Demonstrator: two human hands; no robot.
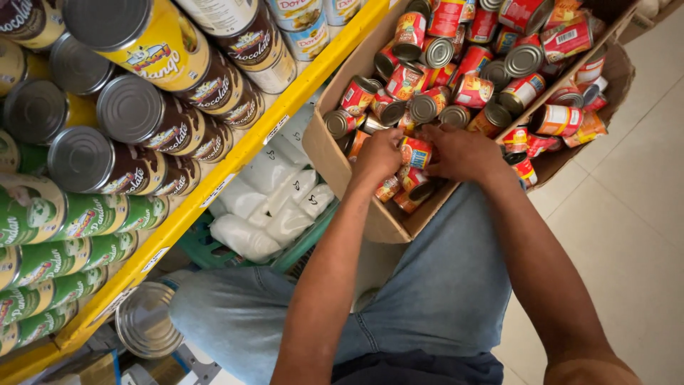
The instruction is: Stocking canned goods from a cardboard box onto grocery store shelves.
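A small red can [415,152] is held between both hands inside a cardboard box [324,146]. The left hand [379,153] is curled at the can's left side, its fingers [393,139] bent over the top edge, while the right hand [463,152] is pressed against the can's right side with fingers [432,135] folded down; whether the right fingertips are pinching the can itself cannot be told. The can is seen at the near end of the box, among other red cans [456,71] heaped loosely on their sides and ends. The box is rested on a knee in blue jeans [442,285]. To the left, a yellow shelf [235,160] is stacked with larger tins [128,114] lying on their sides, brown, yellow and green. Below the shelf, white bags [267,203] are kept in a green crate [214,253]. Pale floor tiles [627,214] are seen at right.
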